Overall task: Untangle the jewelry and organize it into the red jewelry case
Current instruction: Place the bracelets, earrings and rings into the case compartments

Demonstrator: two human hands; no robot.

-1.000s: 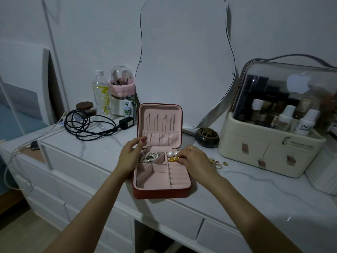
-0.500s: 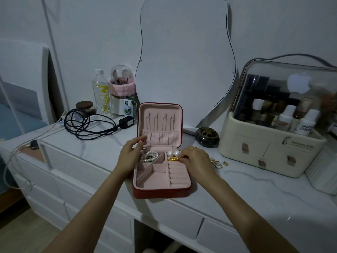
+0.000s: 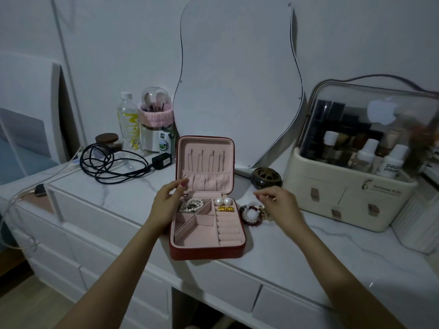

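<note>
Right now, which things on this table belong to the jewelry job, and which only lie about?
Job: red jewelry case, pearl bracelet, pearl earrings, gold pieces, bead bracelets.
Lying about: black cable, water bottle, cosmetics box, mirror.

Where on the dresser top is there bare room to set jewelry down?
Bare marble lies right of the red jewelry case. Another patch lies between case and black cable. Crowded: the bracelets under the right hand.

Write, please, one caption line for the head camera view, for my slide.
Left hand steadies the open red jewelry case while the right hand hovers over beaded bracelets beside it on the marble-look dresser top.
</note>
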